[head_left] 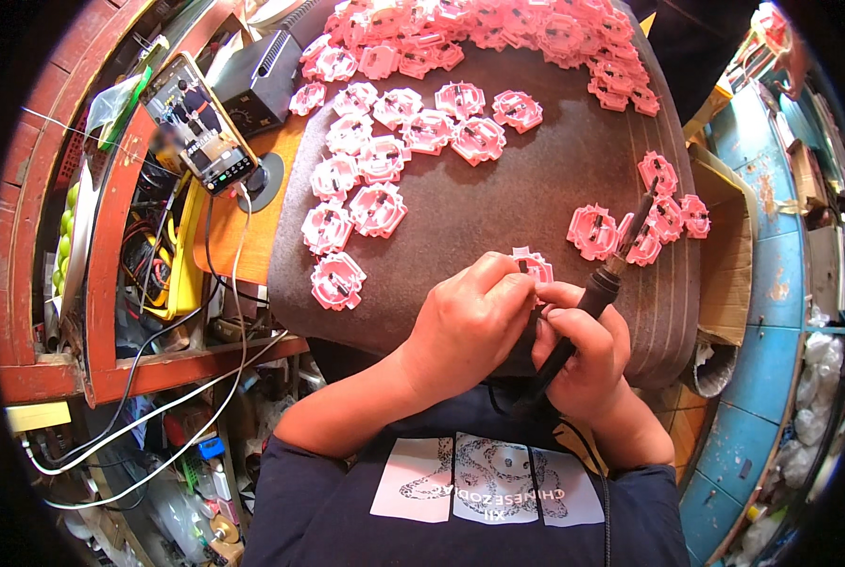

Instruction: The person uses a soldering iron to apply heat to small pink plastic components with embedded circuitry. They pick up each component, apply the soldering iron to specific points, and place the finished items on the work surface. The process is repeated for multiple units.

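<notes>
Both my hands meet at the near edge of a dark brown work surface [498, 217]. My left hand [469, 317] is closed, its fingertips pinched at a pink plastic part [533, 264]. My right hand [588, 350] is closed around a black soldering iron [600, 288], whose tip points up and to the right. Its thumb and fingertip also reach the same pink part, whose lower side the fingers hide. Just beyond the iron's tip lies a small group of pink parts [666, 219]. Another pink part [592, 231] lies left of that group.
Several pink parts [381, 159] are spread at the left, and a large pile [498, 28] covers the far edge. A phone [200, 123] stands at the left before a black box [252, 83]. White cables [243, 312] hang nearby. A cardboard box [727, 255] stands right.
</notes>
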The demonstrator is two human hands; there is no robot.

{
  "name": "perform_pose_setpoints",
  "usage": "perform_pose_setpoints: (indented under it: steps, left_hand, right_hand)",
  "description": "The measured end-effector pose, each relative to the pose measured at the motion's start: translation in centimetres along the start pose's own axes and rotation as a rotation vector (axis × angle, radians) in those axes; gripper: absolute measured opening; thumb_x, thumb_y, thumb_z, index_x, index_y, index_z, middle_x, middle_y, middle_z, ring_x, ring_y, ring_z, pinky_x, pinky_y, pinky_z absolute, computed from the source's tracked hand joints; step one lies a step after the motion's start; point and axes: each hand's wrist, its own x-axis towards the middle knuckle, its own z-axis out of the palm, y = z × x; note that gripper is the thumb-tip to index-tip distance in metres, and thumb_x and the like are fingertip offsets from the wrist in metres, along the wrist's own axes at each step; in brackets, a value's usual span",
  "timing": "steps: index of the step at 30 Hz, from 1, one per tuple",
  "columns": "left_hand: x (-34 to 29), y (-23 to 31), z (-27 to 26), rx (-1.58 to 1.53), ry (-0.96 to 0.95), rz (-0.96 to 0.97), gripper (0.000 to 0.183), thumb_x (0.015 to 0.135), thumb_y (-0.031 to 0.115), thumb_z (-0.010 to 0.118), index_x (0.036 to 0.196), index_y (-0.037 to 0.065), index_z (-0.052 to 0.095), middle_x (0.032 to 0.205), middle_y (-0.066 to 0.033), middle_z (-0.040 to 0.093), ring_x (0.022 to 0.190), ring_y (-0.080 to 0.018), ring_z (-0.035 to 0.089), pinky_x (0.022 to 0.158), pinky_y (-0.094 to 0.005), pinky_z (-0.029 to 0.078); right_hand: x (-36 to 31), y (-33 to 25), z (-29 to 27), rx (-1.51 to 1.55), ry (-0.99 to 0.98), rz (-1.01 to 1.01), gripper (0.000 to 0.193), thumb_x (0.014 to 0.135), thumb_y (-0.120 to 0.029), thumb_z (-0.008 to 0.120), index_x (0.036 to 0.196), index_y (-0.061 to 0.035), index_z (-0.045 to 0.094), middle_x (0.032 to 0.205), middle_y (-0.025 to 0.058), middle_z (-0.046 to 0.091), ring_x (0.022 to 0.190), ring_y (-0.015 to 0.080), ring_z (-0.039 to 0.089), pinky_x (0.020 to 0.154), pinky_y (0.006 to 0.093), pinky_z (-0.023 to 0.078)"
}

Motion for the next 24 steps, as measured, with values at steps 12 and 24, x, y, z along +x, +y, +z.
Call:
perform_pose_setpoints:
  steps: [12,24]
  left_hand:
    - [-0.4,-0.1,0.4,-0.047,0.069,-0.033,0.021,0.085,-0.002,0.079,0.106,0.002,0.073,0.099,-0.0149,0.069,0.084,-0.0337,0.071,0.072,-0.0403,0.059]
    - [-0.1,0.2,0.7,0.006,0.086,0.008,0.022,0.082,-0.006,0.077,0.102,0.001,0.071,0.097,-0.0145,0.068,0.082,-0.0328,0.070,0.070,-0.0400,0.058]
  right_hand:
    - [0.1,-0.4,-0.4,-0.121,-0.111,0.063,0.049,0.074,0.002,0.079,0.120,-0.0041,0.061,0.111,0.0196,0.074,0.078,0.0337,0.069,0.067,0.0436,0.055]
    - [-2.4,1.1,-3.2,0.052,0.161,0.007,0.065,0.105,-0.053,0.063,0.141,0.0008,0.055,0.093,0.0177,0.070,0.070,0.0292,0.064,0.061,0.0421,0.051]
